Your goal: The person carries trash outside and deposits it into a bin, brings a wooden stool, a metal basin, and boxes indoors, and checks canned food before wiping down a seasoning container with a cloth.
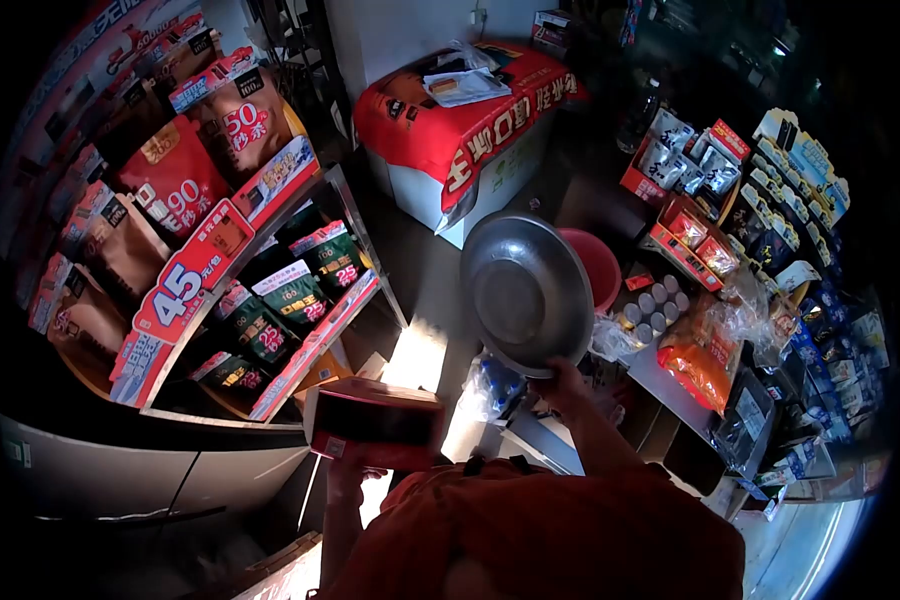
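A wide grey metal basin point(525, 290) is tilted up in front of me, its round inside facing my view. My right hand point(567, 390) grips the lower rim, fingers partly hidden by the basin and shadow. At the lower left, my left hand point(346, 482) is closed on the underside of a red box point(375, 440) with a dark upper face. Whether that face is an opening is too dark to tell. Behind the basin's right side shows a pink-red bucket point(595, 268), partly covered.
On the left stands a curved display rack point(390, 300) of snack bags with price signs. A red printed cloth point(410, 125) drapes a white chest ahead. To the right, a counter holds several cans point(655, 312), an orange bag point(698, 360) and boxed packets point(690, 240).
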Available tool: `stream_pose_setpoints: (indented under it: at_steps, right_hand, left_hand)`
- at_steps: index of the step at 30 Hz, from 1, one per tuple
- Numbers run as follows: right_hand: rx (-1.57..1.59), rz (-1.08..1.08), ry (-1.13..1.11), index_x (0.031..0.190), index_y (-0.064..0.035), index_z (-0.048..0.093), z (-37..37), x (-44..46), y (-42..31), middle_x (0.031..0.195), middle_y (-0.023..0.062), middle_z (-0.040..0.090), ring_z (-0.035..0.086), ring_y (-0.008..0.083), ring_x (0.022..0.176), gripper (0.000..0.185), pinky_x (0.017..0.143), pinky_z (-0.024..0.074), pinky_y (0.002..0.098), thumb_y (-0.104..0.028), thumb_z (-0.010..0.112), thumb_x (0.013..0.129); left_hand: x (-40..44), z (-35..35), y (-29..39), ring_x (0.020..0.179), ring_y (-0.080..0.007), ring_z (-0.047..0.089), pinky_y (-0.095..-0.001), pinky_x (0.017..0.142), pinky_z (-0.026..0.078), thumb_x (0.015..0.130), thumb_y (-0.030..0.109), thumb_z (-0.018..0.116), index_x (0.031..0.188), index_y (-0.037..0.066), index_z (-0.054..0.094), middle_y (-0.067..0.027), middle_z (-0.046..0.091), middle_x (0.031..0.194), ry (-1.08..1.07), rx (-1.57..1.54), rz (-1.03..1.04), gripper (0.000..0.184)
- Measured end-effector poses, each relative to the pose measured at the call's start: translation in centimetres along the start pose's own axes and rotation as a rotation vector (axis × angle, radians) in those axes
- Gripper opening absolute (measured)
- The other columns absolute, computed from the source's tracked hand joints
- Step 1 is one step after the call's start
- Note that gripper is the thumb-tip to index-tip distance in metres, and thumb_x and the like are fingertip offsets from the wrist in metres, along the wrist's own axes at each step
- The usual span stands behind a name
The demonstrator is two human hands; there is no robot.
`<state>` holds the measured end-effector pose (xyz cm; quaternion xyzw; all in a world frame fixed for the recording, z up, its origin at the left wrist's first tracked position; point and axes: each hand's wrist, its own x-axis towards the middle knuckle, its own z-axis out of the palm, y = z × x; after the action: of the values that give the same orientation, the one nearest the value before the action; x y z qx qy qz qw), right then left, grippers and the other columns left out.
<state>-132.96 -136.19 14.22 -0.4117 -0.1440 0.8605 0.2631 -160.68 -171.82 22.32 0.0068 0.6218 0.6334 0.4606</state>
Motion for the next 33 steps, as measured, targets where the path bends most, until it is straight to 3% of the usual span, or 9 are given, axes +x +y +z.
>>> stream_pose_setpoints:
  at_steps: [3, 6, 10, 15, 19, 21, 24, 26, 33]
  right_hand:
    - [0.144, -0.041, -0.055, 0.121, 0.0017, 0.048, 2.4, 4.9, -2.5, 0.101, 0.0205, 0.064, 0.066, 0.0367, 0.078, 0.045, 0.07, 0.0552, 0.0448, -0.024, 0.056, 0.085]
    - [0.067, -0.051, 0.022, 0.113, 0.005, 0.054, 7.1, 6.4, -5.3, 0.087, 0.0194, 0.067, 0.066, 0.0361, 0.081, 0.043, 0.074, 0.0535, 0.0448, -0.028, 0.057, 0.084]
    - [0.067, -0.22, 0.048, 0.112, -0.0009, 0.055, 12.1, 9.3, -6.9, 0.093, 0.014, 0.065, 0.064, 0.0307, 0.077, 0.037, 0.068, 0.0505, 0.0408, -0.023, 0.055, 0.082]
    - [0.1, -0.272, -0.023, 0.11, -0.0007, 0.058, 15.4, 12.9, -10.6, 0.096, 0.0154, 0.067, 0.065, 0.0298, 0.081, 0.035, 0.07, 0.0515, 0.0396, -0.024, 0.054, 0.084]
    - [0.029, -0.236, -0.058, 0.112, -0.0019, 0.058, 17.8, 18.8, -15.0, 0.101, 0.0137, 0.067, 0.065, 0.0308, 0.085, 0.035, 0.072, 0.0526, 0.0415, -0.021, 0.053, 0.084]
    - [0.048, -0.29, 0.012, 0.115, -0.0024, 0.056, 20.5, 22.6, -17.9, 0.108, 0.0122, 0.065, 0.065, 0.0309, 0.092, 0.035, 0.072, 0.0531, 0.0419, -0.017, 0.055, 0.082]
    - [-0.058, -0.22, -0.103, 0.118, -0.0019, 0.055, 23.0, 31.0, -23.5, 0.114, 0.0114, 0.064, 0.062, 0.0306, 0.103, 0.039, 0.085, 0.051, 0.0453, -0.014, 0.056, 0.081]
    - [-0.161, -0.172, -0.14, 0.12, -0.0003, 0.056, 25.4, 36.5, -27.6, 0.118, 0.011, 0.063, 0.059, 0.03, 0.11, 0.041, 0.098, 0.0447, 0.0458, -0.014, 0.056, 0.081]
    - [-0.465, 0.063, -0.368, 0.122, 0.0016, 0.053, 40.8, 52.4, -35.6, 0.124, 0.0118, 0.059, 0.055, 0.0277, 0.118, 0.043, 0.104, 0.0403, 0.0436, -0.012, 0.057, 0.083]
  left_hand:
    - [6.8, 3.6, 5.7, 0.064, -0.0237, 0.068, -0.0306, 0.048, 0.053, 0.091, 0.024, 0.061, 0.11, -0.002, 0.058, -0.0137, 0.068, 0.082, -0.088, 0.116, 0.13, 0.032]
    - [15.3, 6.1, 10.1, 0.072, -0.0196, 0.067, -0.0323, 0.059, 0.056, 0.085, 0.02, 0.066, 0.101, 0.002, 0.062, -0.0078, 0.067, 0.083, -0.218, 0.139, -0.019, 0.024]
    - [22.0, 12.2, 16.5, 0.074, -0.0186, 0.065, -0.0324, 0.066, 0.053, 0.085, 0.022, 0.067, 0.1, 0.002, 0.063, -0.0059, 0.066, 0.082, -0.332, 0.281, -0.004, 0.026]
    - [31.2, 16.2, 20.2, 0.067, -0.0181, 0.066, -0.0305, 0.062, 0.052, 0.086, 0.035, 0.063, 0.09, 0.0, 0.069, -0.0103, 0.069, 0.077, -0.486, 0.377, -0.025, 0.035]
    - [36.8, 19.5, 23.0, 0.065, -0.0193, 0.065, -0.0317, 0.063, 0.054, 0.088, 0.034, 0.06, 0.088, -0.002, 0.068, -0.0116, 0.069, 0.077, -0.464, 0.459, -0.108, 0.037]
    - [39.8, 20.8, 23.5, 0.07, -0.0214, 0.067, -0.033, 0.066, 0.055, 0.088, 0.032, 0.059, 0.091, -0.003, 0.066, -0.013, 0.069, 0.081, -0.392, 0.387, -0.133, 0.036]
    - [44.6, 23.0, 24.6, 0.076, -0.0256, 0.07, -0.0348, 0.066, 0.056, 0.089, 0.028, 0.059, 0.096, -0.005, 0.064, -0.0151, 0.07, 0.085, -0.211, 0.23, -0.207, 0.034]
    - [46.8, 25.1, 25.7, 0.073, -0.026, 0.07, -0.0348, 0.062, 0.056, 0.089, 0.026, 0.059, 0.096, -0.005, 0.064, -0.0158, 0.069, 0.083, -0.049, 0.089, -0.194, 0.032]
    - [56.3, 25.8, 29.3, 0.057, -0.0243, 0.066, -0.0322, 0.05, 0.051, 0.09, 0.024, 0.056, 0.091, -0.001, 0.062, -0.0137, 0.068, 0.074, 0.338, -0.332, -0.155, 0.025]
